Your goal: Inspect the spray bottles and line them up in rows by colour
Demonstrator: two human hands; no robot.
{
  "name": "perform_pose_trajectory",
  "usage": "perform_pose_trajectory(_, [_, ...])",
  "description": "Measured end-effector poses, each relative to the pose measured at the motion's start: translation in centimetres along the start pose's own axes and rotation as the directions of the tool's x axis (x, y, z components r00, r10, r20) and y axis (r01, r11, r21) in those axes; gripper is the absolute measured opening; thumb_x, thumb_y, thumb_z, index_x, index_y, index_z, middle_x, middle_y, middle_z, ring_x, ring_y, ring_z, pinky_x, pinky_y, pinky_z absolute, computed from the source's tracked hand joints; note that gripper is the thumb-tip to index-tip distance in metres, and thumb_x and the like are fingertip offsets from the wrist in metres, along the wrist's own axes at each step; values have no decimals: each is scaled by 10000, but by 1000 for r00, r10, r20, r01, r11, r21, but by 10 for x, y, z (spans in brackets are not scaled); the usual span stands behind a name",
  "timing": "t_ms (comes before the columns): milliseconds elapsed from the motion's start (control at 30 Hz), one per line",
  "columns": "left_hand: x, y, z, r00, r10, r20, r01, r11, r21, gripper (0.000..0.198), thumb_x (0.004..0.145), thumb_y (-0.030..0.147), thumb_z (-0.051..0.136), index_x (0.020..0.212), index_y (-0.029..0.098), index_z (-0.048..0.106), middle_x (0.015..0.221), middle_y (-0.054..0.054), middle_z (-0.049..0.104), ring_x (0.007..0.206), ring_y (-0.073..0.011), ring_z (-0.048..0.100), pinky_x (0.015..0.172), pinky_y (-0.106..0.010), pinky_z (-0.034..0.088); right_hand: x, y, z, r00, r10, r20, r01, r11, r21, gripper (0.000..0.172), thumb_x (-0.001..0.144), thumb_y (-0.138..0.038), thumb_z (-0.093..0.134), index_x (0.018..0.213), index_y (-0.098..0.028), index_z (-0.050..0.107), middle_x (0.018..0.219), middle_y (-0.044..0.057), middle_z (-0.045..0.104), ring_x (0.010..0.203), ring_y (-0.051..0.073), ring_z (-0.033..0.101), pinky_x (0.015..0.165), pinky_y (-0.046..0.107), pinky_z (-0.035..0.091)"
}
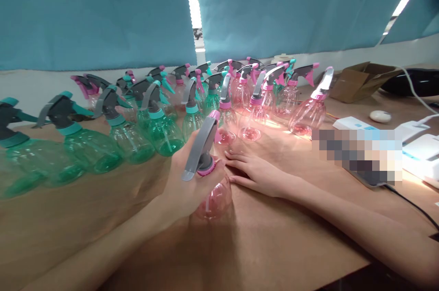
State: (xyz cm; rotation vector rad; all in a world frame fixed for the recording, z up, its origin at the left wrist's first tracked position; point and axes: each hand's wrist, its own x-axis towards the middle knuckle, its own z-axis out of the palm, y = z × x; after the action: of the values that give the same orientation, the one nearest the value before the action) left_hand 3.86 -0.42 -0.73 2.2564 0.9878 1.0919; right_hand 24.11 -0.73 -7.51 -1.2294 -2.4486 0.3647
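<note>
A clear pink spray bottle [214, 202] with a grey and pink trigger head stands close in front of me. Around its neck and upper body my left hand [192, 177] is wrapped, with some fingers hidden behind the bottle. My right hand [257, 172] lies flat just to the right, fingers stretched toward the bottle; whether the fingertips touch it I cannot tell. Behind both hands stand several pink spray bottles [250, 129]. To the left runs a row of green spray bottles [164, 133] with grey and teal heads.
The brown tabletop [274, 236] extends below my arms. On the right are a blurred-out flat device with a cable, white power strips [353, 124], a white computer mouse [380, 116] and an open cardboard box [353, 85]. Blue-green blinds [274, 7] hang behind the table.
</note>
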Motion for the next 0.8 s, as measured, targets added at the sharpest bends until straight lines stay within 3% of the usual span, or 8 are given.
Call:
perform_pose_trajectory(500, [2, 3, -1, 1000, -14, -7, 14, 1000, -24, 410, 786, 202, 537, 1194, 183, 514, 688, 57, 497, 563, -105, 459, 586, -234, 455, 0, 4, 3, 1000, -25, -2, 25, 1000, 0, 478, 978, -447, 437, 1368, -181, 505, 1450, 137, 471, 1348, 290, 409, 1112, 497, 331])
perform_pose_trajectory(633, [2, 1, -1, 1000, -9, 2, 9, 998, -68, 430, 786, 218, 552, 1212, 198, 492, 836, 8, 594, 689, -139, 568, 672, -275, 497, 0, 2, 3, 1000, -10, -15, 10, 1000, 13, 473, 975, -446, 441, 1328, -150, 541, 1430, 159, 490, 1325, 294, 439, 1102, 491, 348])
perform_pose_trajectory(800, [2, 3, -2, 998, -44, 44, 49, 991, -124, 376, 792, 250, 554, 1163, 197, 539, 934, -31, 632, 788, -171, 637, 748, -318, 525, 0, 0, 2, 1000, -11, -9, 12, 998, 64, 418, 970, -440, 461, 1318, -229, 555, 1441, 99, 490, 1325, 292, 441, 1090, 507, 360])
